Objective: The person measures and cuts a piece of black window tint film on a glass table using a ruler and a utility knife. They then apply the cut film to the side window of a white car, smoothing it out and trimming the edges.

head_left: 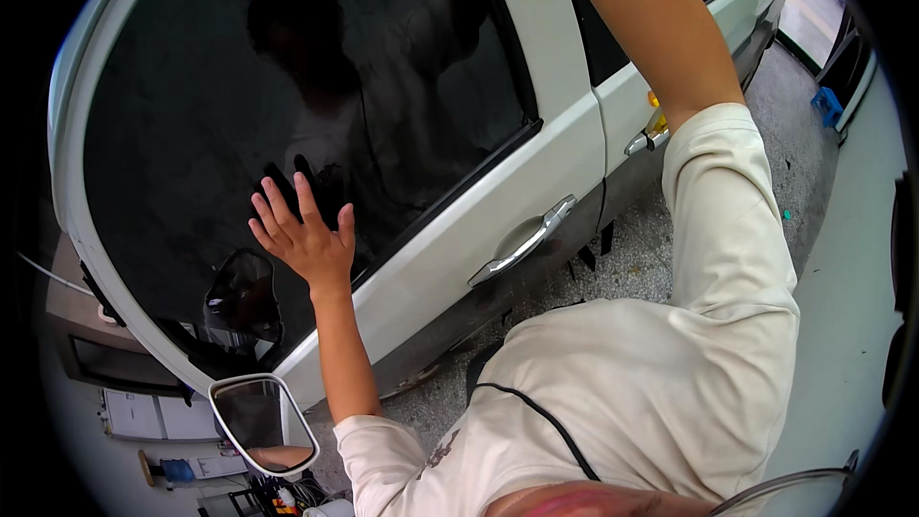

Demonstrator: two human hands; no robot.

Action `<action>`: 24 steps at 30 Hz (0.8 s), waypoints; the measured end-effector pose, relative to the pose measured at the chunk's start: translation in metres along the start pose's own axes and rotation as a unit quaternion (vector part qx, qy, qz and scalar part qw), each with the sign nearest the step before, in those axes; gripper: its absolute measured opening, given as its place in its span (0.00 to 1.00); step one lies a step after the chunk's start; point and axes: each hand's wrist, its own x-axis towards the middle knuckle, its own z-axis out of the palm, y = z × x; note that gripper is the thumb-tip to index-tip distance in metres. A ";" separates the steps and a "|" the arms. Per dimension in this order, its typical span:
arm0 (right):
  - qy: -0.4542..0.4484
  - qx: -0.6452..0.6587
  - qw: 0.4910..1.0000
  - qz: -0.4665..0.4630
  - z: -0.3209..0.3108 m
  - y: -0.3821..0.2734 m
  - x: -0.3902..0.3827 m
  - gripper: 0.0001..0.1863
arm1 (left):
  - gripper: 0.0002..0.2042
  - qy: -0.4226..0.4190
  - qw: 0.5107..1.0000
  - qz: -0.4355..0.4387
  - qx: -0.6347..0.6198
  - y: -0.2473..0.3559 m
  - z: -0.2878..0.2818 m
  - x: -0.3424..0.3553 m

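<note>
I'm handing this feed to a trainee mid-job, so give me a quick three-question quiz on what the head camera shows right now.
1. True or false: the left hand lies flat, fingers spread, on the dark tinted window of the white car door.
2. Which is nearest below that hand? A) the chrome door handle B) the side mirror C) the blue crate
3. Can the right hand be seen? Answer in a few words.

Key:
1. True.
2. B.
3. No: the right arm runs up out of the top of the picture, so the hand is out of view.
</note>
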 end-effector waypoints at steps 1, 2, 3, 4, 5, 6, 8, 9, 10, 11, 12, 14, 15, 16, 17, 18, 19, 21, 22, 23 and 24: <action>0.009 0.001 1.000 -0.002 0.002 0.002 0.003 0.12 | 0.29 -0.002 1.000 -0.003 0.007 -0.002 0.003 0.002; -0.005 0.003 1.000 0.002 -0.001 0.001 0.001 0.11 | 0.29 -0.006 1.000 -0.005 0.012 -0.002 0.006 0.002; -0.018 0.006 1.000 0.005 -0.003 0.000 0.000 0.11 | 0.29 -0.010 1.000 -0.003 0.020 -0.003 0.007 0.004; -0.019 0.009 1.000 0.003 -0.002 0.001 0.000 0.11 | 0.30 -0.015 0.999 -0.002 0.029 -0.004 0.007 0.005; -0.019 0.012 1.000 0.000 0.000 0.003 0.001 0.11 | 0.30 -0.019 0.999 0.000 0.037 -0.005 0.007 0.007; -0.020 0.015 1.000 -0.002 0.001 0.006 0.002 0.11 | 0.30 -0.017 0.999 -0.001 0.035 -0.004 0.007 0.008; -0.020 0.011 1.000 -0.008 0.004 0.010 0.004 0.11 | 0.30 -0.016 0.999 0.000 0.032 -0.002 0.007 0.009; -0.020 0.009 1.000 -0.010 0.005 0.012 0.004 0.11 | 0.30 -0.012 1.000 -0.002 0.028 -0.001 0.007 0.009; -0.020 0.000 1.000 -0.009 0.007 0.014 0.006 0.11 | 0.29 -0.007 1.000 -0.003 0.025 -0.001 0.007 0.010; -0.025 0.000 1.000 -0.007 0.007 0.013 0.006 0.11 | 0.29 -0.006 1.000 -0.005 0.022 0.000 0.006 0.011; -0.030 0.000 1.000 -0.005 0.007 0.012 0.007 0.11 | 0.28 0.000 1.000 -0.006 0.012 0.005 0.005 0.014; -0.045 0.007 0.999 -0.001 0.004 0.011 0.007 0.12 | 0.28 -0.009 1.000 0.013 -0.019 0.025 0.003 0.028; -0.057 0.013 0.998 -0.001 0.003 0.012 0.006 0.12 | 0.27 0.005 0.998 0.026 -0.048 0.041 0.007 0.037; -0.069 0.016 0.997 -0.003 0.002 0.014 0.005 0.12 | 0.26 0.008 0.995 0.036 -0.088 0.061 0.011 0.048; -0.068 0.022 0.997 -0.004 0.002 0.013 0.006 0.12 | 0.26 0.015 0.993 0.050 -0.106 0.075 0.013 0.059; -0.066 0.024 0.997 -0.008 0.003 0.013 0.007 0.12 | 0.26 0.019 0.991 0.060 -0.117 0.089 0.018 0.069; -0.065 0.024 0.997 -0.015 0.004 0.015 0.009 0.12 | 0.27 0.016 0.990 0.066 -0.127 0.102 0.024 0.078; -0.043 -0.001 0.999 -0.033 0.003 0.016 0.013 0.14 | 0.28 0.003 0.989 0.080 -0.128 0.117 0.033 0.095; -0.032 -0.002 0.999 -0.027 -0.006 0.011 0.010 0.15 | 0.28 0.004 0.990 0.079 -0.114 0.121 0.036 0.100; -0.007 0.014 0.999 -0.049 -0.015 0.012 0.002 0.17 | 0.28 0.009 0.991 0.078 -0.105 0.128 0.040 0.105; 0.015 0.030 0.997 -0.071 -0.024 0.008 -0.005 0.19 | 0.28 0.013 0.991 0.076 -0.105 0.133 0.041 0.108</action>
